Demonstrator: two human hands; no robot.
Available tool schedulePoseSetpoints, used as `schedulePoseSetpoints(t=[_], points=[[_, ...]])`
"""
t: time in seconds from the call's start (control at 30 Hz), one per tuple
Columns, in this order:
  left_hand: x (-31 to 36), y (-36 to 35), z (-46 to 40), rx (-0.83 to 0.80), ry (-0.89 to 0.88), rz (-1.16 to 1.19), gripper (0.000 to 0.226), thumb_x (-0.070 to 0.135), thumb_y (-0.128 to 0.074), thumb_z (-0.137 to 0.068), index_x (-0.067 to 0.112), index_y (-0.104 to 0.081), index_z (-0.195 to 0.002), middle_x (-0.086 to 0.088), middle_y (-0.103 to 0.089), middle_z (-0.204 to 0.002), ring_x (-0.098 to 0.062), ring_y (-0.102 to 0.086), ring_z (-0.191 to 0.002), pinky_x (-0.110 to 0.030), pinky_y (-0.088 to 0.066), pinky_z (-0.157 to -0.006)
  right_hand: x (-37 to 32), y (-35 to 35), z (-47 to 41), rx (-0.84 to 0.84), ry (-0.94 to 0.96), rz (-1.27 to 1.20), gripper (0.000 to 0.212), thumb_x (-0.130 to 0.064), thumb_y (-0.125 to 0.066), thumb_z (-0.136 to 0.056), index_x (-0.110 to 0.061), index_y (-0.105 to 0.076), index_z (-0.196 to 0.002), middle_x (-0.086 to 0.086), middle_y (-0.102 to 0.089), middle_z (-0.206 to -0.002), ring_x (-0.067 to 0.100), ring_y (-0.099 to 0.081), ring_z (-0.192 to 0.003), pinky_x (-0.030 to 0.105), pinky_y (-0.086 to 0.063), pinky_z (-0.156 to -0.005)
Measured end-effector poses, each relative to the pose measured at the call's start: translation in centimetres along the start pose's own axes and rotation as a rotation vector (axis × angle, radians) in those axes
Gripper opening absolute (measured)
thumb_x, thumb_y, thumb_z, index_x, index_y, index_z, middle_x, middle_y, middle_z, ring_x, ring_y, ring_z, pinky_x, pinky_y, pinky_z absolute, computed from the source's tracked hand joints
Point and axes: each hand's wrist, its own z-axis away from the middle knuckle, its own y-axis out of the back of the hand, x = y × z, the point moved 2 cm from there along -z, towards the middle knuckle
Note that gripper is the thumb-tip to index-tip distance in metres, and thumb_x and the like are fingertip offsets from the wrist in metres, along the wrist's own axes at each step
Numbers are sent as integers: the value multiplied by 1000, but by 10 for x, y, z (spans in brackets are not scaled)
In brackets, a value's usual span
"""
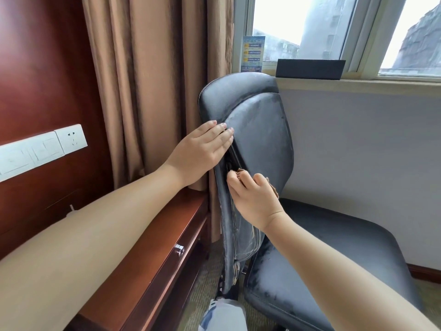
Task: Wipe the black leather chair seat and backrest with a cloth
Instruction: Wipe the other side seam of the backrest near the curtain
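The black leather chair stands side-on in front of me, its worn backrest [260,130] upright at centre and its dusty seat [334,254] stretching to the lower right. My left hand [202,151] lies flat with straight fingers against the backrest's left edge, steadying it. My right hand [253,199] grips a small brown cloth [274,189], mostly hidden under the fingers, and presses it into the seam along the backrest's side, just below the left hand.
A reddish wooden desk [167,235] with a metal drawer knob [179,249] sits left of the chair. Brown curtains [148,87] hang behind it. A windowsill [358,83] carries a black box [310,69] and a blue card [253,53]. Wall sockets [43,149] are at left.
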Motion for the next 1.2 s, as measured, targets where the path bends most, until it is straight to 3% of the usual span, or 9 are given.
schedulePoseSetpoints(t=[0.1, 0.2, 0.3, 0.43, 0.6, 0.8, 0.97, 1.1, 1.2], points=[[3, 3, -4, 17, 23, -3, 31, -1, -45, -92, 2, -70, -109, -12, -67, -118, -28, -64, -108, -41, -45, -102, -22, -7, 26, -141, 131, -33, 13, -14, -67, -62, -17, -71, -74, 9, -41, -106, 25, -40, -87, 29, -35, -59], [4, 4, -6, 9, 15, -11, 31, -2, -46, -90, 3, -71, -107, -11, -68, -116, -28, -65, -106, -41, -46, -101, -25, -6, 31, -205, 138, -94, 15, -11, -72, -56, -17, -67, -69, 5, -49, -98, 21, -44, -77, 28, -32, -56], [3, 4, -6, -3, 2, -3, 31, -1, -47, -89, 3, -71, -108, -11, -68, -116, -28, -65, -106, -41, -45, -101, -11, 0, 20, -51, 57, -138, 18, -6, -71, -57, -15, -66, -72, 1, -60, -90, 18, -49, -68, 28, -30, -53], [-5, 3, -5, -7, -48, 5, 30, -1, -48, -89, 3, -71, -107, -10, -68, -116, -27, -66, -106, -40, -46, -100, 17, 6, -10, 186, -203, -257, 12, -4, -69, -72, -12, -63, -78, 1, -64, -87, 19, -52, -63, 28, -33, -50], [-8, -2, 0, -15, -63, -24, 30, -2, -51, -91, 3, -68, -115, -11, -65, -123, -27, -62, -112, -40, -42, -105, 11, 1, -21, 239, -294, -339, 11, -3, -71, -72, -10, -64, -72, 4, -63, -84, 21, -52, -62, 30, -43, -51], [6, -6, 4, -24, 48, -50, 34, -2, -39, -98, 0, -63, -121, -14, -60, -130, -31, -58, -119, -42, -32, -110, -4, -12, -7, 295, -269, -401, 16, -3, -55, -86, -6, -56, -102, 7, -50, -108, 21, -50, -83, 29, -46, -61], [6, -4, 4, -61, 51, -75, 40, -1, -29, -100, 1, -62, -122, -14, -60, -130, -31, -58, -119, -42, -34, -109, -3, -8, -5, 154, -140, -354, 17, 3, -63, -71, -5, -69, -84, 8, -64, -96, 23, -56, -71, 29, -43, -53], [7, 3, 0, -83, 44, -69, 44, -1, -24, -99, 0, -63, -121, -14, -61, -128, -32, -59, -117, -43, -39, -107, 1, 0, 1, 61, -4, -324, 13, 2, -62, -67, -10, -64, -69, 4, -60, -86, 19, -51, -66, 27, -35, -50], [7, 6, -1, -115, 17, -96, 43, 0, -29, -96, 2, -65, -119, -13, -62, -127, -30, -60, -117, -42, -41, -105, 9, 6, -1, 107, -45, -338, 16, 3, -65, -67, -11, -59, -65, 4, -61, -87, 20, -50, -66, 28, -36, -49]])
